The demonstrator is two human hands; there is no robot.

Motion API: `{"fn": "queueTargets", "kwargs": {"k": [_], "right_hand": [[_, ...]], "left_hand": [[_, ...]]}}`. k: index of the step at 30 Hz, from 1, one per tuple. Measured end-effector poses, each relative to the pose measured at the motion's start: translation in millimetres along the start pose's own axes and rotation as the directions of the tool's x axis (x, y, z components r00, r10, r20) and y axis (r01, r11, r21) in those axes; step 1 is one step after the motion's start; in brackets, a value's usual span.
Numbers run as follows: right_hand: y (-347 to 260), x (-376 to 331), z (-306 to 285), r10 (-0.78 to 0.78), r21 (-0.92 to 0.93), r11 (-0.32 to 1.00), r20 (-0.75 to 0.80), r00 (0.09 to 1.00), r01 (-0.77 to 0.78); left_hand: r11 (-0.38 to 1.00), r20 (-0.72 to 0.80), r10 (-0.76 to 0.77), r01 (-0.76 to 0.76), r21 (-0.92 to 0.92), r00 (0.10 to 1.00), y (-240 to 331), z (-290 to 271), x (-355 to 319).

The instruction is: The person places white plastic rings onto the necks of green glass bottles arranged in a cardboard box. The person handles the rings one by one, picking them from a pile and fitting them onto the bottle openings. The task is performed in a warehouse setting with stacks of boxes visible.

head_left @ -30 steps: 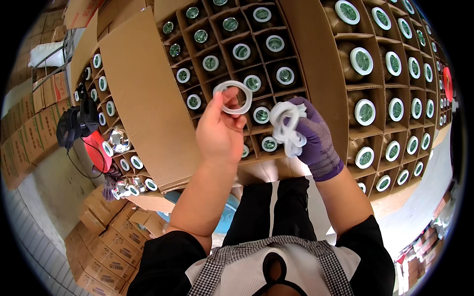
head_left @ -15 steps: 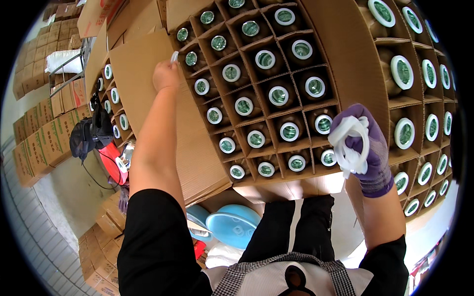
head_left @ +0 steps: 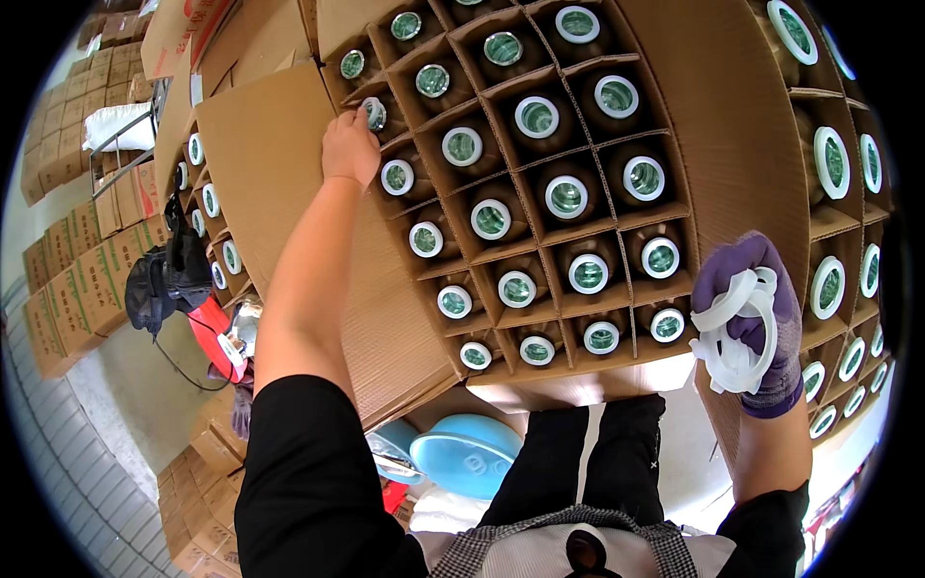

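My bare left hand (head_left: 350, 151) is at a green glass bottle (head_left: 377, 118) in the left column of a divided cardboard box (head_left: 501, 269). Its fingers pinch a white plastic ring (head_left: 368, 103) against that bottle's mouth, partly hidden by the fingertips. In my right hand (head_left: 782, 318), wearing a purple-grey glove, several loose white plastic rings (head_left: 737, 332) are bunched, beside the box's near right corner. Most bottles in the box carry white rings round their mouths, such as one bottle (head_left: 567, 197) near the middle. Several far-left ones show bare glass rims, including one bottle (head_left: 433, 81).
A second divided box of ringed bottles (head_left: 827, 287) stands at the right. An open cardboard flap (head_left: 279, 212) lies left of the middle box. Blue basins (head_left: 465, 453) sit below, near my legs. A black cap (head_left: 154, 289) and stacked cartons (head_left: 82, 284) are farther left.
My left hand has moved slightly right and down, bringing the ring from the box edge onto the bottle's mouth. My right hand, still holding rings, appears farther right and lower.
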State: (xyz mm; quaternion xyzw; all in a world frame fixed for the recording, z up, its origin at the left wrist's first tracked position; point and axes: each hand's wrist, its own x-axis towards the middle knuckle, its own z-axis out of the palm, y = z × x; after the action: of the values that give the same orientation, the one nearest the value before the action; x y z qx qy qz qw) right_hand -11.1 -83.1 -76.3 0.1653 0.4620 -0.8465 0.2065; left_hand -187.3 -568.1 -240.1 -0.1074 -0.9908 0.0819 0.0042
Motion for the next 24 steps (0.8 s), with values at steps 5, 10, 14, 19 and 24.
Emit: {"fn": "queueTargets", "kwargs": {"k": [5, 10, 14, 19, 24], "right_hand": [[0, 4, 1, 0.031, 0.007, 0.999, 0.009, 0.999, -0.031], [0, 5, 1, 0.026, 0.037, 0.999, 0.02, 0.999, -0.027], [1, 6, -3, 0.023, 0.048, 0.998, 0.077, 0.997, -0.027], [4, 4, -7, 0.007, 0.044, 0.999, 0.084, 0.996, -0.011], [1, 4, -5, 0.016, 0.057, 0.998, 0.087, 0.996, -0.021]], "left_hand": [[0.989, 0.007, 0.107, -0.105, -0.103, 0.994, 4, -16, -15], [0.879, -0.015, -0.249, 0.219, -0.424, 0.968, 5, -11, -3], [0.925, -0.098, -0.137, 0.092, -0.368, 0.986, 3, 0, 5], [0.895, 0.24, -0.261, 0.328, -0.303, 0.935, 7, -22, 36], [0.847, 0.346, -0.104, 0.266, -0.46, 0.932, -25, -18, 37]]}}
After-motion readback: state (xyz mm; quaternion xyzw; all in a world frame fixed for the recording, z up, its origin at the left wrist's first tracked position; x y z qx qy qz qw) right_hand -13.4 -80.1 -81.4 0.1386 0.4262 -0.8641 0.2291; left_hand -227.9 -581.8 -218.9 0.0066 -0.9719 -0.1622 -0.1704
